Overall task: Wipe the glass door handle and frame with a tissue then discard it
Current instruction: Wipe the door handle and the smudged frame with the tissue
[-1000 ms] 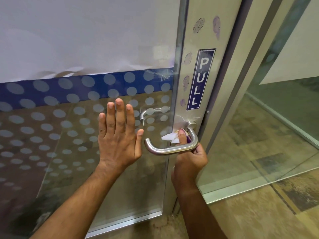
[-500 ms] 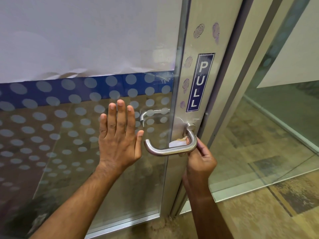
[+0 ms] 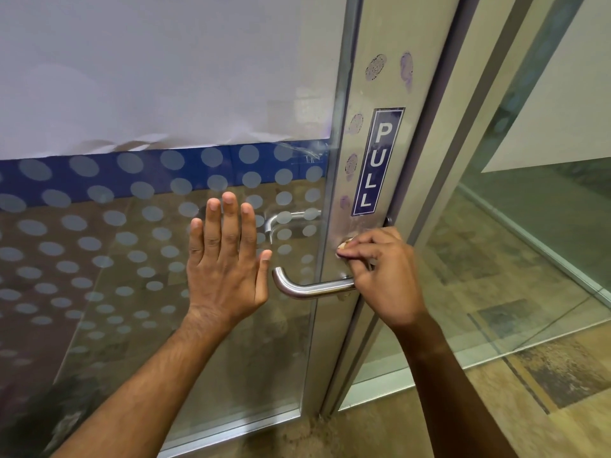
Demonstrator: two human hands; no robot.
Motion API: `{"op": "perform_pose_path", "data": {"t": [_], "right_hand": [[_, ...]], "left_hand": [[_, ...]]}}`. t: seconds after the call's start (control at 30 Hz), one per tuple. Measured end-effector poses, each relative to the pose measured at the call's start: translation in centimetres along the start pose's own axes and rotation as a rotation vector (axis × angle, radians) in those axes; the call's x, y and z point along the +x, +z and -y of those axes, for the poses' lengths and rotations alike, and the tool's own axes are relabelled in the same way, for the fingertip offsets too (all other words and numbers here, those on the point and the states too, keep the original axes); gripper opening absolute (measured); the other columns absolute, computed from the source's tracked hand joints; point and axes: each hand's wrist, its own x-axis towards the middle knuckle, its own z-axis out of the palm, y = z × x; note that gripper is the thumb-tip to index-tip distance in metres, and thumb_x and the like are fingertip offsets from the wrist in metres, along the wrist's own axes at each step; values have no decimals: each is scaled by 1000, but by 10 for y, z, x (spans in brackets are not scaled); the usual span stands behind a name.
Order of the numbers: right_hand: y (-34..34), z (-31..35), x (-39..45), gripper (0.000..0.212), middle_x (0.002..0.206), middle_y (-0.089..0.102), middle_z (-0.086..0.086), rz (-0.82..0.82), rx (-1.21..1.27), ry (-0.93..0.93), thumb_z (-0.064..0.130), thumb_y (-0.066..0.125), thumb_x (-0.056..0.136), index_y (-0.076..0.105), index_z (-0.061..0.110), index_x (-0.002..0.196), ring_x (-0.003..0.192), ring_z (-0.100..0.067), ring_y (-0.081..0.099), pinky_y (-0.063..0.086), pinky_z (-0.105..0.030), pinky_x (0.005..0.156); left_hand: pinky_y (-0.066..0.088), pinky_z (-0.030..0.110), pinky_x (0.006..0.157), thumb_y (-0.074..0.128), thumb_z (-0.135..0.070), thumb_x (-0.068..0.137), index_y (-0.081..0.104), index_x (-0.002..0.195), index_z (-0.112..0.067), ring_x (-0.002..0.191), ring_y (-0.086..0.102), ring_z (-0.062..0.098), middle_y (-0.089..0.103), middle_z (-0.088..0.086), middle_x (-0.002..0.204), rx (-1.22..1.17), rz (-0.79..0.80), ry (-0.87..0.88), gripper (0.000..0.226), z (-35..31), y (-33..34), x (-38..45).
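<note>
A steel lever handle (image 3: pixel 307 289) sticks out from the metal door frame (image 3: pixel 360 94), below a blue PULL sticker (image 3: pixel 378 161). My right hand (image 3: pixel 383 276) is closed on a small white tissue (image 3: pixel 344 246), pressing it against the frame just above the handle's base; only a sliver of the tissue shows at my fingertips. My left hand (image 3: pixel 224 262) lies flat and open on the dotted glass panel (image 3: pixel 99 259), left of the handle. Purple smudges (image 3: pixel 375 67) mark the frame above the sticker.
A white sheet (image 3: pixel 148 67) covers the upper glass. A second handle (image 3: pixel 281 219) shows through the glass on the far side. To the right stands a fixed glass panel (image 3: pixel 529 226) with its own frame. Tiled floor (image 3: pixel 496 424) lies below.
My right hand has come up from under the handle to the frame just above its base, the tissue going with it. My left hand has stayed flat on the glass.
</note>
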Motion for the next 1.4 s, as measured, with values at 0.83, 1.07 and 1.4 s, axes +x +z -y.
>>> {"op": "perform_pose_path", "data": {"t": [0.83, 1.07, 1.4], "right_hand": [[0, 24, -18, 28, 98, 65, 2, -125, 42, 421, 3, 64, 81, 76, 18, 101, 84, -12, 63, 48, -17, 78], [2, 28, -9, 14, 91, 59, 4, -46, -167, 339, 21, 75, 82, 77, 19, 95, 79, -8, 54, 39, -18, 72], [2, 16, -12, 12, 84, 70, -3, -305, -9, 366, 11, 79, 79, 77, 11, 90, 66, -7, 60, 38, 2, 64]], "left_hand": [[-14, 41, 122, 41, -38, 93, -16, 154, -8, 149, -24, 24, -31, 9, 160, -10, 4, 4, 89, 0, -1, 0], [-15, 41, 122, 40, -38, 94, -16, 154, -7, 149, -24, 25, -31, 10, 160, 1, 6, 2, 87, 0, 0, 0], [-10, 42, 123, 43, -38, 94, -10, 155, -7, 151, -21, 24, -28, 8, 161, -16, 43, -11, 88, 0, -13, 2]]}}
